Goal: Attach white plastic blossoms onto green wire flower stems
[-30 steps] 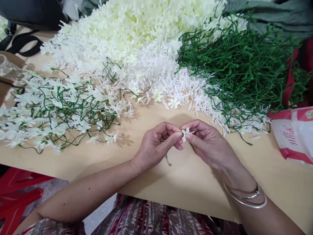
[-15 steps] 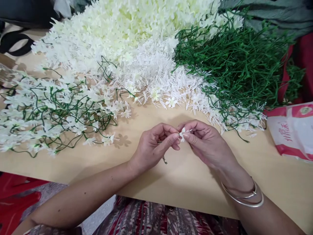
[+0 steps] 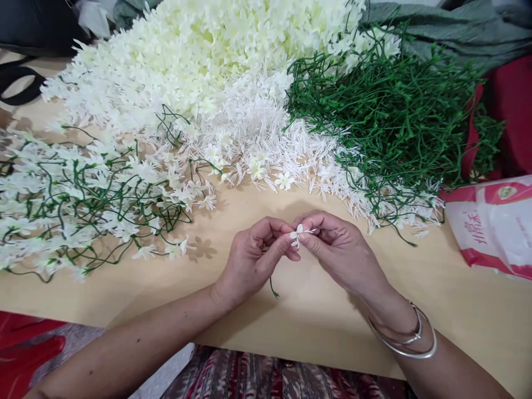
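Note:
Over the tan table, my left hand and my right hand meet fingertip to fingertip. Between them sits a small white plastic flower, pinched by the right thumb and forefinger. My left hand is closed round a thin green stem, whose end pokes out below the palm. Silver bangles circle my right wrist.
A big heap of cream and white flower pieces fills the back middle. A pile of bare green stems lies at the back right. Stems fitted with flowers spread at the left. A red and white bag rests at the right edge.
The view has drifted, so everything sits slightly further left and lower. My hands stay together on the flower and stem, with only small finger movements.

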Tool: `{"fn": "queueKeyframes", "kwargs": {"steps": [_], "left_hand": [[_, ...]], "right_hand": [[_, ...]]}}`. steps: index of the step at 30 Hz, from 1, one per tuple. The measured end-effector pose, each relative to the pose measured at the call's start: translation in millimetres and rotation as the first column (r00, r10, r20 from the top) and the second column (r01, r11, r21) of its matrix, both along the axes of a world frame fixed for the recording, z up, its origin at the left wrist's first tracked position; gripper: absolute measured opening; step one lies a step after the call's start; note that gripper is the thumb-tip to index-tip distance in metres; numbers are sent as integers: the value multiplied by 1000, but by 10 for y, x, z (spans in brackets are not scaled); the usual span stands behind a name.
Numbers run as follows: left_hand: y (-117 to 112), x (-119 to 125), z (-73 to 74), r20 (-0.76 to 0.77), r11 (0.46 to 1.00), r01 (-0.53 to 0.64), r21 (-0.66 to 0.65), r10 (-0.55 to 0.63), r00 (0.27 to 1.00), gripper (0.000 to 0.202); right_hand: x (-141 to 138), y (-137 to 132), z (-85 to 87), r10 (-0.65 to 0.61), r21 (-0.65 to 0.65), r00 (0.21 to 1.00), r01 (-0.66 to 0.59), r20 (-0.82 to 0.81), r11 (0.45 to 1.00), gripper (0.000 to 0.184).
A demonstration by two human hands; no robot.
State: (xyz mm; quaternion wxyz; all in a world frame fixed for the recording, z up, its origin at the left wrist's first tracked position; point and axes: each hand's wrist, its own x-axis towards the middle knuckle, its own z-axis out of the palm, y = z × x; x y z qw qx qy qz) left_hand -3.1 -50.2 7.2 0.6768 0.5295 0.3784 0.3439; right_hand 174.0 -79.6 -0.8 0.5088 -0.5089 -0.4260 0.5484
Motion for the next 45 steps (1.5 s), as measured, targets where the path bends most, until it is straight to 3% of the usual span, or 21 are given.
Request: {"fn": "queueKeyframes", "kwargs": {"steps": [3, 5, 8, 10, 14, 16, 18, 24, 30, 34, 36, 39, 42, 45], "left_hand": [[7, 30, -15, -8, 1000, 1, 30, -1, 1000, 28], [4, 37, -37, -14, 997, -35, 63, 36, 999, 25], [-1, 6, -74, -55, 973, -120, 197, 133, 990, 20], [4, -34, -88, -137, 922, -136, 362, 197, 971, 18], [27, -93, -91, -297, 736, -50, 675, 334, 895, 16], [42, -103, -94, -322, 667, -26, 745, 394, 861, 18], [59, -111, -99, -344, 644, -16, 764, 429, 835, 21], [83, -167, -69, -530, 699, 149, 700, 369, 764, 6], [152, -167, 54, -563, 585, 241, 775, 465, 683, 12], [374, -17, 153, -612, 509, 366, 779, 492, 619, 21], [519, 82, 165, -656, 503, 427, 751, 494, 571, 23], [708, 184, 127, -716, 539, 474, 696, 478, 508, 15], [808, 191, 101, -692, 546, 433, 718, 487, 533, 11], [812, 139, 174, -590, 539, 307, 785, 497, 636, 13]], "right_hand": [[48, 6, 46, -25, 14, 996, 24, 84, 1000, 18], [115, 10, 72, -134, 60, 971, 124, 199, 990, 17], [244, 30, 67, -396, 324, 808, 270, 436, 907, 9], [314, 54, 28, -465, 455, 677, 211, 570, 865, 5], [361, 119, -96, -439, 500, 553, 47, 708, 865, 11], [354, 156, -151, -442, 513, 497, -7, 746, 858, 14], [345, 188, -186, -456, 529, 462, -32, 760, 848, 13], [340, 178, -175, -461, 548, 484, -48, 744, 835, 15], [317, 133, -106, -506, 549, 530, 88, 680, 831, 11], [312, 143, -115, -491, 559, 548, 51, 677, 828, 11], [326, 154, -147, -486, 562, 558, 42, 673, 826, 11], [371, 189, -220, -472, 558, 547, 10, 692, 830, 19], [404, 227, -272, -455, 544, 469, -68, 757, 836, 22], [391, 231, -264, -452, 542, 432, -106, 780, 834, 16]]}}
